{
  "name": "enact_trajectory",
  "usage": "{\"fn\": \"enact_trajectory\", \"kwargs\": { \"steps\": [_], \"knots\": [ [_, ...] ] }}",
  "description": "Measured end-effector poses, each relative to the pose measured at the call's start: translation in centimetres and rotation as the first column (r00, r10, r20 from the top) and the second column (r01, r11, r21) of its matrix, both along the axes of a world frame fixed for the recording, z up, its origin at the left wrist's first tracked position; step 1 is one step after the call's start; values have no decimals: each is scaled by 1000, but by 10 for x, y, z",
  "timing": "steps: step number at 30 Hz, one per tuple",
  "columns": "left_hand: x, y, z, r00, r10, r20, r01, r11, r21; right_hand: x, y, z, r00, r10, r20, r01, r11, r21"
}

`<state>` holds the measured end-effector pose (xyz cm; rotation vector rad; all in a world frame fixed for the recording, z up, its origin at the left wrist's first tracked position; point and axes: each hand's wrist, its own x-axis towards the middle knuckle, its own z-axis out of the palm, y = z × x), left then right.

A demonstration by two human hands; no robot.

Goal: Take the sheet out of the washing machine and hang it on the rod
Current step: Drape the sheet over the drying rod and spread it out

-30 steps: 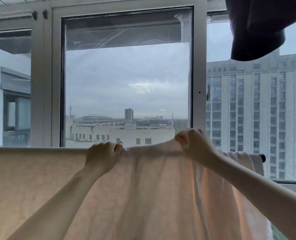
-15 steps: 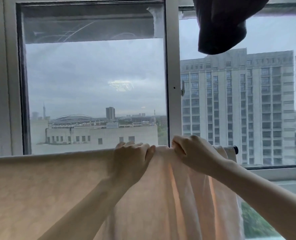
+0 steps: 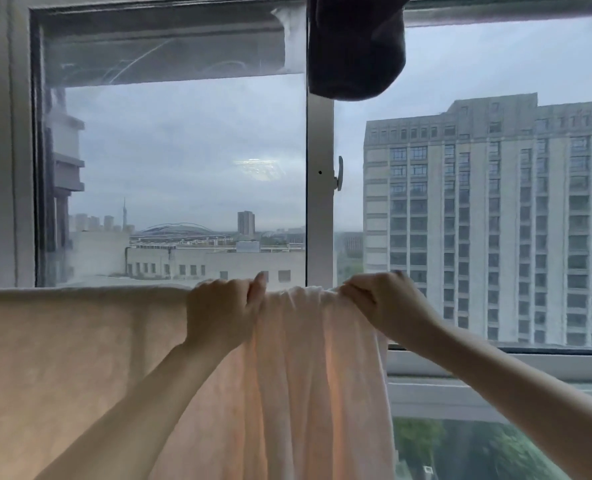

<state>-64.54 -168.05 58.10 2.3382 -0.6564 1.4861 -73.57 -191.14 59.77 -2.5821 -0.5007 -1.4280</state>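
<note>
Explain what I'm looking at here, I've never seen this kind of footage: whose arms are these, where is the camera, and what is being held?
There is no machine here: these are a person's two bare arms, filmed by one wide-angle camera worn on their head, looking forward and down. The left hand and right hand each grip the top edge of a pale peach sheet, which is draped over a rod hidden under the cloth. To the left the sheet lies flat; between the hands it is bunched into folds. Behind is a window with a white latch handle, and a tall building outside. A dark cloth hangs above.
</note>
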Motion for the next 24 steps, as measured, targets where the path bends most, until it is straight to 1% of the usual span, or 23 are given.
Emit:
{"fn": "enact_trajectory", "kwargs": {
  "steps": [2, 3, 5, 8, 10, 12, 14, 16, 17, 19, 21, 22, 24],
  "knots": [
    [2, 1, 1, 999, 12, -40, -13, 999, -36, 6, -3, 8, 1000, -7, -12, 8, 1000, 30],
    [2, 2, 2, 999, 15, -52, -18, 998, -53, 7, -6, 13, 1000, -10, -3, 10, 997, 72],
    [-3, 3, 4, 997, -2, -81, -3, 998, -68, 7, -19, 26, 998, -22, 57, 11, 982, 190],
    [-9, 5, 6, 991, 21, -136, -35, 994, -104, 3, -56, 41, 990, -37, 134, -14, 932, 363],
    [-10, 6, 7, 983, 37, -181, -58, 992, -115, -2, -89, 37, 989, -104, 106, 52, 912, 407],
    [-10, 5, 9, 973, 60, -223, -84, 991, -101, -11, -122, 20, 975, -220, 26, 194, 904, 380],
    [-11, 3, 11, 964, 71, -255, -96, 991, -89, -21, -149, -2, 943, -314, -106, 332, 891, 311],
    [-12, -2, 13, 961, 73, -268, -92, 994, -62, -28, -164, -23, 883, -384, -269, 441, 875, 198],
    [-12, -5, 14, 959, 74, -273, -90, 995, -47, -31, -167, -32, 851, -406, -334, 470, 872, 138],
    [-10, -10, 13, 959, 81, -272, -89, 996, -18, -31, -166, -44, 821, -415, -393, 467, 883, 45],
    [-8, -12, 12, 961, 92, -263, -96, 995, -4, -30, -159, -46, 823, -392, -412, 428, 904, -5],
    [-8, -12, 12, 961, 96, -260, -100, 995, -4, -29, -153, -45, 834, -350, -427, 380, 925, -14],
    [-8, -10, 12, 960, 106, -258, -110, 994, 2, -26, -135, -38, 871, -201, -449, 236, 972, 21]
  ]
}}
